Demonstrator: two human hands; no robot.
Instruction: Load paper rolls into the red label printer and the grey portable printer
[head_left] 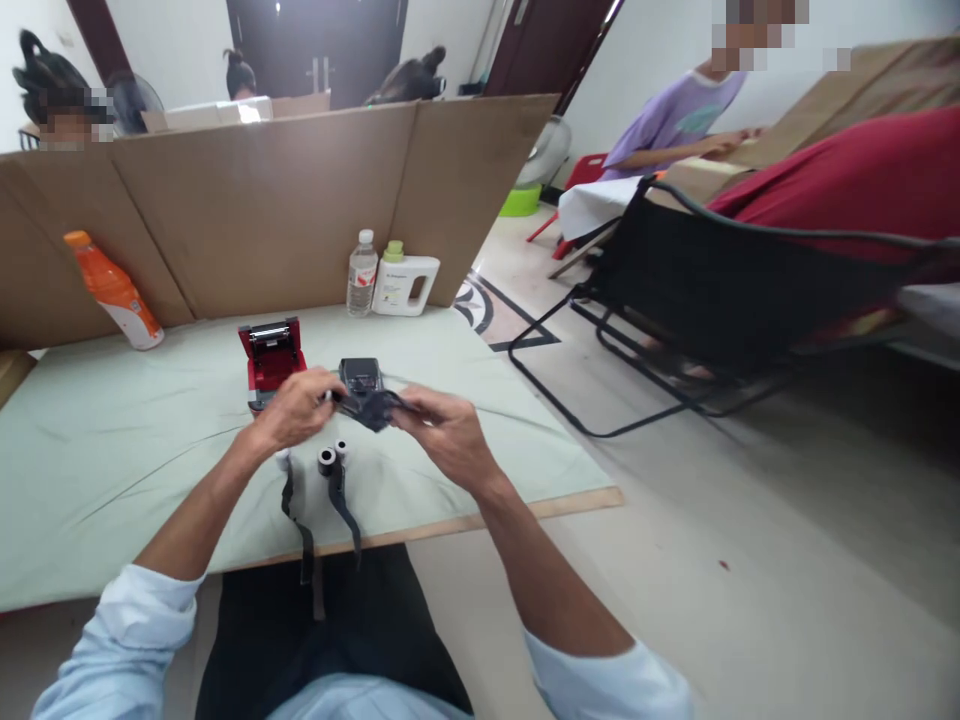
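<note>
The dark strap (373,408) is pinched between the fingertips of both hands just above the table (112,450): the left hand (296,408) has its fingers closed on one end, the right hand (442,428) has its fingers closed on the other, so its long axis runs across from left to right, bunched in the middle. Just beyond the fingers lies a black device (360,376), and below them two small rolls (332,458) stand on the cloth. The strap could slip free if either pinch loosens, and its loose tails (304,530), hanging over the table edge, could drag a roll off.

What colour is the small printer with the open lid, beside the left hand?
The small printer is red with a black inside, seen best in the head view.
</note>
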